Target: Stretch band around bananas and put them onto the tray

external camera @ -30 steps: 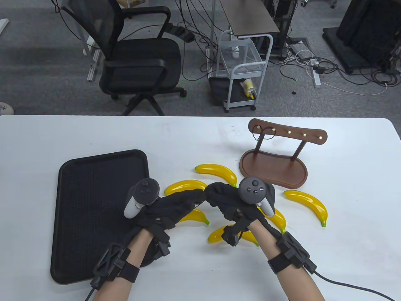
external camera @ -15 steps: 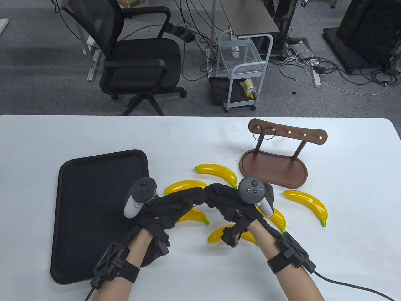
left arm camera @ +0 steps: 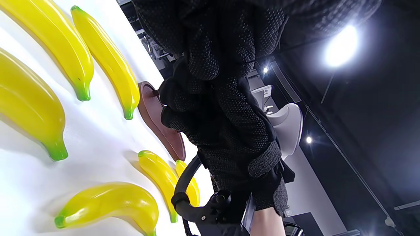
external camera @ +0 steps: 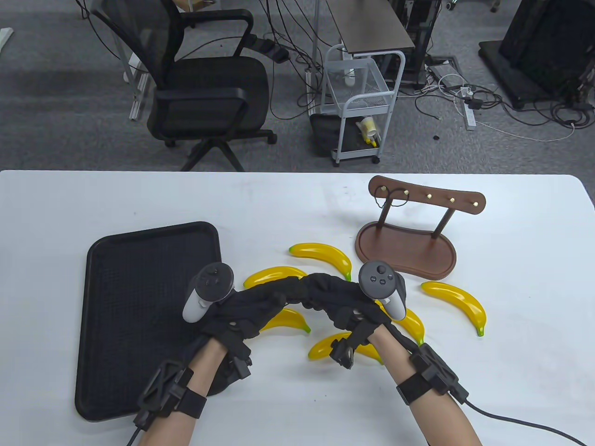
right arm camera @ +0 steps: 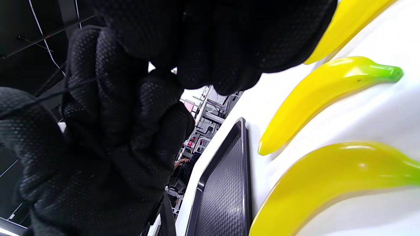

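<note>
Several yellow bananas lie loose on the white table, among them one (external camera: 320, 254) farthest back and one (external camera: 458, 302) at the right. My left hand (external camera: 290, 288) and right hand (external camera: 318, 284) meet fingertip to fingertip just above them, both with fingers curled. A thin black band (right arm camera: 49, 95) shows in the right wrist view as a taut strand across the left glove, and both hands seem to pinch it. The black tray (external camera: 139, 260) lies left of the bananas, with my left wrist over its right edge. The band is hidden in the table view.
A brown wooden stand (external camera: 404, 253) with brass hooks is behind the bananas on the right, and a dark band (external camera: 393, 197) hangs on its left hooks. Beyond the table's far edge are an office chair (external camera: 204, 93) and a white cart (external camera: 362, 102).
The two hands stay joined at the fingertips. The right hand has shifted slightly to the right, and the bananas have not moved.
</note>
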`<state>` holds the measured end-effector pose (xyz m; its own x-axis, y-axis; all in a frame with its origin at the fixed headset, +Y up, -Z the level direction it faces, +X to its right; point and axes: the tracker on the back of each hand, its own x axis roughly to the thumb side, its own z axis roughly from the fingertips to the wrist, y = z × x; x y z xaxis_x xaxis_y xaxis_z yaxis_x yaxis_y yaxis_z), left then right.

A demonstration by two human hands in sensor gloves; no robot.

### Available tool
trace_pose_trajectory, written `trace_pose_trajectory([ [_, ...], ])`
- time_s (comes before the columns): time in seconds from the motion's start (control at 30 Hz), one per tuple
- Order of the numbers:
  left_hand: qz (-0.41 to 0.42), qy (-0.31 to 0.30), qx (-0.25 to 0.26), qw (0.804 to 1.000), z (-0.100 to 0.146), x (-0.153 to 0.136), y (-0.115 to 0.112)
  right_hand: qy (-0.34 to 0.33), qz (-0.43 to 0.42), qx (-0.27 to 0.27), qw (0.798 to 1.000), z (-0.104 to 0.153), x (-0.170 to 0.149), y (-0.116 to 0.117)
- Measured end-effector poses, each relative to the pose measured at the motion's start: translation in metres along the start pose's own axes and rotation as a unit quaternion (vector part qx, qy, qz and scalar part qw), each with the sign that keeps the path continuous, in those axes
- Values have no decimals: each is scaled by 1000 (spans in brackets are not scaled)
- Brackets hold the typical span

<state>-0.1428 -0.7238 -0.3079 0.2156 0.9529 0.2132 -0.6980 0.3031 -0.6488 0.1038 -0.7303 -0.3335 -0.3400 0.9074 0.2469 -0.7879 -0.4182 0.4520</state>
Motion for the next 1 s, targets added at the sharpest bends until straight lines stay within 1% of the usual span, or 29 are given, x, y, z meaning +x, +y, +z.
trace_pose_trajectory([
  [0.13, -22, 1, 7, 1000, 2, 5, 3, -4, 17, -5, 1000, 1, 3, -2],
  [0.23, -56, 4, 24, 998, 4, 8, 6, -7, 26, -8, 1000, 2, 5, -5],
  [0.3, -65, 6, 32, 997, 6, 10, 8, -10, 33, -8, 999, 4, 6, -8],
  [0.4, -93, 10, 48, 994, 9, 14, 12, -13, 60, -13, 998, 7, 8, -13],
  [0.67, -147, 34, 87, 985, 18, 12, 25, -6, 110, -8, 994, 25, 5, -28],
  [0.8, -167, 46, 97, 980, 20, 10, 29, -2, 172, -2, 985, 37, 1, -30],
  [0.93, -224, 69, 114, 965, 23, 9, 32, -7, 247, 3, 969, 48, -3, -28],
  [1.0, -241, 79, 119, 960, 24, 7, 33, -4, 276, 17, 961, 52, -7, -26],
])
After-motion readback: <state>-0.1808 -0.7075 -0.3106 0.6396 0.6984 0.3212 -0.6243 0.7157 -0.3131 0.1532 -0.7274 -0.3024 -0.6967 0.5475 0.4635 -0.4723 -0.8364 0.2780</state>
